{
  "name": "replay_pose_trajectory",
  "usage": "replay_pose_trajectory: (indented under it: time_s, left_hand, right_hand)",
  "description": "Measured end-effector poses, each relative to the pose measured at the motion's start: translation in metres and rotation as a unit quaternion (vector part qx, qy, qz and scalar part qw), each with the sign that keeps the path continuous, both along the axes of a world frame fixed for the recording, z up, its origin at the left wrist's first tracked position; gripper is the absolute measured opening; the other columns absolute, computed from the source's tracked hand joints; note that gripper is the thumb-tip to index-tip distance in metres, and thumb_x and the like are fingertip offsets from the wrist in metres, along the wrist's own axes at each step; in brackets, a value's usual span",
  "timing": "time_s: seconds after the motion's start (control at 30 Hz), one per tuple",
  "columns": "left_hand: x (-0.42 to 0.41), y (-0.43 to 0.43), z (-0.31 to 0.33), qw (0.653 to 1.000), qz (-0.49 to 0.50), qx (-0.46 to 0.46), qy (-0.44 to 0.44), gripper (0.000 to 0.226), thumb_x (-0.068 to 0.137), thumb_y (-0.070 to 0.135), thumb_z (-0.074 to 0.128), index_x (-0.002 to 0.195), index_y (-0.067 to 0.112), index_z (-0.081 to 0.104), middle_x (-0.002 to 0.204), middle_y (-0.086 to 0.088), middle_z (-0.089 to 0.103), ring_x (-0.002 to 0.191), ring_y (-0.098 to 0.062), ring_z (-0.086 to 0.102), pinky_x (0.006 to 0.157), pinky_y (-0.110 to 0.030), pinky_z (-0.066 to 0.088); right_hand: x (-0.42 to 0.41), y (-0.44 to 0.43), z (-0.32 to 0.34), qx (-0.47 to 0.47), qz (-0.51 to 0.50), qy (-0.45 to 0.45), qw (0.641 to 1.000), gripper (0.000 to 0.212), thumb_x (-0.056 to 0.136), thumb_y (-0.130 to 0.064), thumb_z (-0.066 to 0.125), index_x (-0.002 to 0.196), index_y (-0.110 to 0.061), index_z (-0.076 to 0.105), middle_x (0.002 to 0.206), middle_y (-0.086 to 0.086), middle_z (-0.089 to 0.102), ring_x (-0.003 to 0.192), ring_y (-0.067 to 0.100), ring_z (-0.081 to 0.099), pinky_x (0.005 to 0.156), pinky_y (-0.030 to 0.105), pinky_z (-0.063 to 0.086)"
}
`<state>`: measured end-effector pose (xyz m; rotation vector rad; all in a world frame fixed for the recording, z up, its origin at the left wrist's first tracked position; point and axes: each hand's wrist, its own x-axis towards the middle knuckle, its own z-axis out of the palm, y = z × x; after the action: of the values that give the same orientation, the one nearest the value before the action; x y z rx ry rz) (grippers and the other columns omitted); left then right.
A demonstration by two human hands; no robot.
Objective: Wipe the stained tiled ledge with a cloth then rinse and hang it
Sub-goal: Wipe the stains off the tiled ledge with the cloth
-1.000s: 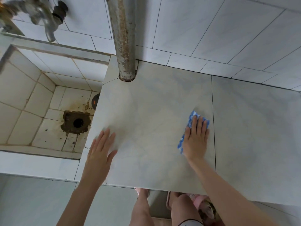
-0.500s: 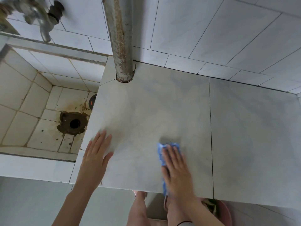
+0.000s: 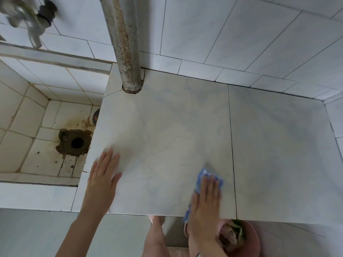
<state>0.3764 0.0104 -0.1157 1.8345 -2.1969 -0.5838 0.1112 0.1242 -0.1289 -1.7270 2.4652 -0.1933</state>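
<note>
Your right hand [image 3: 206, 199] is sliding the cloth [image 3: 208, 175] rightward along the ledge's [image 3: 278, 145] front edge, fingers [image 3: 210, 185] pressing flat; your left hand [image 3: 103, 179] is bracing, outstretched. Rinsing and hanging are still waiting.

Blue cloth [image 3: 201, 178], pale marbled ledge [image 3: 269, 145], rusty pipe [image 3: 124, 43].

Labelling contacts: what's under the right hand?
A blue cloth, pressed flat onto the tiled ledge by the right hand. Only its edges show, past the fingertips and along the thumb side; its middle and the tile beneath are covered.
</note>
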Motion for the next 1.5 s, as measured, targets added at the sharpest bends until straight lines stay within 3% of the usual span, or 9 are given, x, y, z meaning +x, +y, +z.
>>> replay_pose_trajectory:
  time_s: [0.1, 0.33, 0.57, 0.73, 0.97, 1.17, 1.27, 1.43, 1.5]
  left_hand:
    - [0.0, -0.001, 0.0, 1.0, -0.003, -0.003, -0.006, 0.055, 0.09, 0.037, 0.028, 0.141, 0.015, 0.031, 0.151, -0.003, 0.023, 0.142, -0.016, 0.014, 0.115, -0.033, 0.01]
    - [0.0, 0.0, 0.0, 1.0, 0.002, -0.003, -0.003, 0.055, 0.091, 0.04, 0.027, 0.141, 0.017, 0.031, 0.152, -0.002, 0.022, 0.142, -0.015, 0.013, 0.115, -0.035, 0.012]
    - [0.0, 0.0, 0.001, 1.0, 0.0, -0.002, 0.003, 0.06, 0.093, 0.05, 0.016, 0.141, 0.017, 0.031, 0.152, -0.002, 0.023, 0.142, -0.016, 0.014, 0.114, -0.039, 0.016]
    - [-0.001, 0.0, 0.004, 1.0, 0.014, 0.006, 0.013, 0.056, 0.091, 0.042, 0.026, 0.14, 0.017, 0.034, 0.151, -0.003, 0.026, 0.141, -0.015, 0.016, 0.113, -0.044, 0.022]
    - [-0.006, -0.004, 0.008, 0.998, 0.06, -0.002, 0.021, 0.043, 0.094, 0.032, 0.044, 0.135, 0.019, 0.042, 0.145, -0.003, 0.037, 0.135, -0.021, 0.03, 0.107, -0.043, 0.029]
    - [-0.006, -0.005, 0.006, 0.996, 0.082, -0.018, 0.012, 0.043, 0.09, 0.016, 0.054, 0.132, 0.02, 0.046, 0.14, -0.003, 0.043, 0.129, -0.023, 0.037, 0.104, -0.038, 0.029]
    - [-0.007, -0.003, 0.006, 0.996, 0.083, -0.022, 0.01, 0.041, 0.092, 0.02, 0.049, 0.133, 0.019, 0.045, 0.141, -0.003, 0.043, 0.129, -0.023, 0.036, 0.104, -0.04, 0.031]
    - [-0.006, -0.007, 0.01, 0.996, 0.085, 0.006, 0.023, 0.048, 0.087, 0.015, 0.055, 0.133, 0.022, 0.044, 0.141, -0.001, 0.042, 0.129, -0.024, 0.037, 0.103, -0.045, 0.033]
    - [-0.006, -0.007, 0.011, 0.996, 0.083, 0.011, 0.024, 0.047, 0.088, 0.016, 0.054, 0.134, 0.024, 0.044, 0.141, 0.001, 0.041, 0.129, -0.023, 0.036, 0.104, -0.043, 0.032]
  right_hand:
    - [0.04, -0.023, -0.001, 0.042, 0.094, -0.018, 0.995, 0.052, 0.099, -0.019, 0.018, 0.148, -0.003, 0.014, 0.157, 0.017, 0.005, 0.145, 0.036, 0.005, 0.115, 0.049, 0.016]
    - [0.028, -0.079, -0.002, 0.015, 0.141, -0.044, 0.989, 0.052, 0.097, -0.027, 0.028, 0.148, -0.015, 0.027, 0.154, 0.006, 0.026, 0.144, 0.023, 0.018, 0.112, 0.042, 0.022]
    - [-0.096, -0.134, -0.009, 0.067, -0.006, 0.03, 0.997, 0.058, 0.096, -0.028, 0.011, 0.147, -0.003, 0.021, 0.155, 0.018, 0.018, 0.143, 0.036, 0.014, 0.113, 0.051, 0.021]
    - [-0.077, -0.188, -0.005, 0.035, -0.094, -0.012, 0.995, 0.06, 0.094, -0.036, 0.005, 0.15, -0.014, 0.006, 0.158, 0.008, 0.005, 0.146, 0.025, 0.0, 0.118, 0.038, -0.002]
    - [0.048, -0.186, -0.008, -0.016, 0.176, -0.044, 0.983, 0.052, 0.097, -0.026, 0.025, 0.145, -0.009, 0.032, 0.152, 0.01, 0.03, 0.141, 0.031, 0.025, 0.113, 0.044, 0.019]
    - [0.08, -0.132, -0.004, -0.037, 0.347, -0.033, 0.936, 0.048, 0.101, -0.031, 0.029, 0.147, -0.019, 0.03, 0.154, 0.002, 0.026, 0.144, 0.018, 0.019, 0.116, 0.039, 0.022]
    - [0.058, -0.145, -0.003, -0.043, 0.36, -0.032, 0.931, 0.048, 0.098, -0.031, 0.039, 0.144, -0.02, 0.036, 0.151, 0.0, 0.032, 0.143, 0.017, 0.024, 0.116, 0.037, 0.022]
    - [-0.005, -0.229, -0.011, 0.009, 0.269, 0.021, 0.963, 0.049, 0.097, -0.027, 0.029, 0.141, -0.005, 0.039, 0.147, 0.014, 0.038, 0.137, 0.035, 0.033, 0.11, 0.047, 0.031]
    - [-0.028, -0.268, -0.005, 0.021, 0.217, 0.03, 0.975, 0.054, 0.097, -0.03, 0.022, 0.145, -0.005, 0.028, 0.152, 0.015, 0.028, 0.141, 0.033, 0.024, 0.116, 0.041, 0.018]
